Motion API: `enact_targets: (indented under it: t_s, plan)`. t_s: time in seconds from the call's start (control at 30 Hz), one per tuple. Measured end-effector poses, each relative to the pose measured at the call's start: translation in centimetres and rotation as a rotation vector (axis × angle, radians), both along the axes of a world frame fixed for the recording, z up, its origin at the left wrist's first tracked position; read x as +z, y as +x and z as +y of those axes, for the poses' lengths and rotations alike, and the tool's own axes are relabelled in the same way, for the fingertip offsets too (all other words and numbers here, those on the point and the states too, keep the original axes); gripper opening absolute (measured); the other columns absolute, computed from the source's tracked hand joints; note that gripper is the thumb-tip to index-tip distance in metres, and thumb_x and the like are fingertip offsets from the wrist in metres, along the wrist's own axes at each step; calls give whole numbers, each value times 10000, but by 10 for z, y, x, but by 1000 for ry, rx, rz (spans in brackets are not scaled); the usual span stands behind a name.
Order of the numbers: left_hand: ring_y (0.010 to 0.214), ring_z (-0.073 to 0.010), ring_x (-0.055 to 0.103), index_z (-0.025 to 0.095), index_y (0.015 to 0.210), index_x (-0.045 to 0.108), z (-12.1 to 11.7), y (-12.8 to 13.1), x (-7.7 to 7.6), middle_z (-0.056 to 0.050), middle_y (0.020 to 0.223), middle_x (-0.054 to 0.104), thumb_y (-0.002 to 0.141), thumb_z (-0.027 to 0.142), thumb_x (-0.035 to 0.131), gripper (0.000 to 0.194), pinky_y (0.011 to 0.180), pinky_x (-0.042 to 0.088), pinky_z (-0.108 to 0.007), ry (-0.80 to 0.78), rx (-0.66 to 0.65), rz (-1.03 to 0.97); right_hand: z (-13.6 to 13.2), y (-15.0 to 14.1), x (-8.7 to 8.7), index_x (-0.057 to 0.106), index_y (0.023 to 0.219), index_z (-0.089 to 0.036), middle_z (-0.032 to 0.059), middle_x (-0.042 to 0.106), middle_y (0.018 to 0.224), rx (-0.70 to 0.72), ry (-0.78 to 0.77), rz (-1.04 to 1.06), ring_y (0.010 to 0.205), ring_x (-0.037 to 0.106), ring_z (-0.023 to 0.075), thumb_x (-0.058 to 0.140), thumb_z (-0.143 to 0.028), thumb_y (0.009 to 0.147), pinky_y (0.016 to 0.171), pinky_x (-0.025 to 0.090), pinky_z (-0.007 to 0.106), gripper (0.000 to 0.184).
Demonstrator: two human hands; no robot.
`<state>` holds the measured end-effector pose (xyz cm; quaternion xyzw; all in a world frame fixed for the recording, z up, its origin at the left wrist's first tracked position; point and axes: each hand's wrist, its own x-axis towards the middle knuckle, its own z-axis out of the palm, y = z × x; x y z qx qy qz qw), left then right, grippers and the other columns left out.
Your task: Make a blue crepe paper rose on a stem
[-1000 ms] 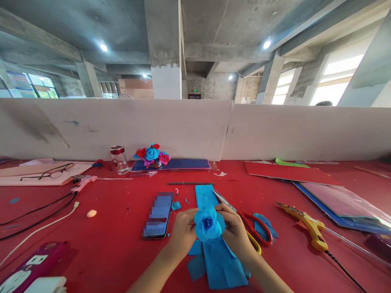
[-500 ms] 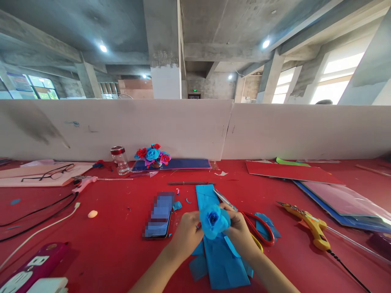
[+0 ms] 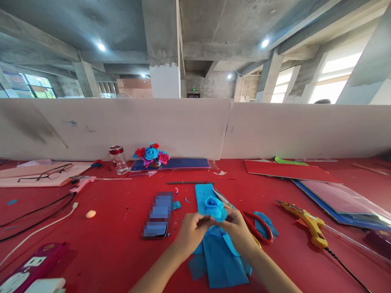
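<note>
A blue paper rose (image 3: 215,206) is held just above the red table (image 3: 116,240), tilted away so its bloom faces the far wall. My left hand (image 3: 192,232) pinches its base from the left, and my right hand (image 3: 236,229) grips it from the right; both are closed on it. Under my hands lies a long strip of blue crepe paper (image 3: 218,256) with cut pieces beside it. Red-handled scissors (image 3: 253,226) lie just right of my right hand. A phone (image 3: 159,215) rests to the left of my left hand.
A yellow glue gun (image 3: 308,221) lies at the right, coloured sheets (image 3: 293,171) behind it. A paper bouquet (image 3: 152,154), a glass jar (image 3: 117,158), a pink glue gun (image 3: 80,184), glasses (image 3: 45,171), cables and a power strip (image 3: 30,266) are at the left. White partitions (image 3: 183,126) close the back.
The blue rose has moved up and away from me and tipped forward; its bloom faced me before and now points toward the far wall. Both hands shifted slightly with it.
</note>
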<state>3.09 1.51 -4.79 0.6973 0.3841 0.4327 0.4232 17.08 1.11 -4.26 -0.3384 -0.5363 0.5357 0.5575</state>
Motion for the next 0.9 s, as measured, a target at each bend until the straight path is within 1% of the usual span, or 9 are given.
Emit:
enact_targets:
  t_s: [0.1,0.2,0.37,0.47,0.57,0.67,0.77,0.83,0.9]
  plan:
    - [741,-184,614,164,808,678,2,-1,-5,-44,762,682,739,310,581,189,685,475,-259,-82,-57,-84,1,0,-3,647,551,-176,-21,577,574,-95,-106,87,584,509,121,764,-279,551,616,422,260,156]
    - [721,-181,617,157,762,675,2,-1,-6,-53,750,683,700,287,622,153,663,476,-251,-133,-22,-73,3,1,-6,612,530,-168,-34,549,529,-150,-171,130,534,474,99,780,-275,522,567,404,239,199]
    - [637,-151,590,161,695,667,-2,1,-4,-24,656,654,718,288,596,147,603,462,-226,-107,-2,-48,4,2,-8,606,566,-184,-34,521,563,-129,-137,193,562,464,101,772,-252,543,588,420,244,181]
    - [615,-144,578,151,650,655,-3,3,-3,-21,623,634,781,305,515,246,587,461,-223,-96,-27,-71,3,2,-8,638,569,-183,-7,551,632,-102,-121,157,626,487,116,753,-284,577,619,425,252,153]
    - [632,-155,592,144,707,668,-4,4,-1,-35,652,651,809,352,477,300,612,482,-240,-95,-16,-81,2,0,-5,668,577,-173,21,570,716,-31,-82,77,683,501,136,703,-329,642,612,424,255,173]
    - [699,-171,611,155,806,681,-5,2,3,-53,734,679,841,375,420,344,677,490,-263,-39,-6,11,3,0,-3,683,609,-167,14,580,671,3,-61,27,663,509,134,683,-333,669,625,421,260,177]
    - [882,-192,596,187,1007,638,-2,-4,4,-70,953,668,855,358,401,329,806,458,-303,42,45,158,6,7,-4,679,636,-157,-6,581,589,-127,-121,89,535,469,90,724,-310,627,520,378,218,160]
    - [1012,-206,538,201,1120,571,2,-9,3,-82,1090,607,828,344,461,343,887,411,-331,106,120,263,10,17,-4,661,639,-162,-22,573,564,-222,-148,139,466,412,60,741,-303,607,437,313,194,166]
    - [1028,-223,513,201,1078,595,5,-14,1,-89,1072,585,777,353,539,343,894,399,-351,161,184,387,14,28,-2,629,614,-174,-40,553,541,-280,-146,181,444,393,51,754,-303,588,411,287,188,181]
